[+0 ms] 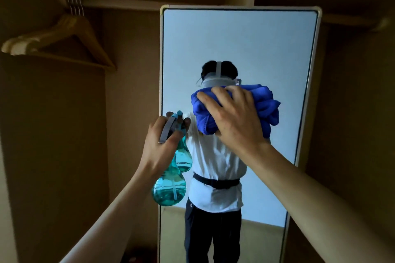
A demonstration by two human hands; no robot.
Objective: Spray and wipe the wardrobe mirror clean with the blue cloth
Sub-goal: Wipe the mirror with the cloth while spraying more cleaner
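Right hand (233,117) presses a bunched blue cloth (265,107) against the mirror (235,45). Left hand (162,145), beside it, grips the spray bottle (170,190). Dry patches could smear.

I am reaching both bare arms forward and up, forearms angled inward. My left hand (162,145) is gripping the neck of a teal bulb-shaped plastic spray bottle (168,188), with the back of the hand turned toward me. My right hand (235,117), raised higher, is clutching a bunched bright-blue cloth (266,104), fingers spread and curling over its top.
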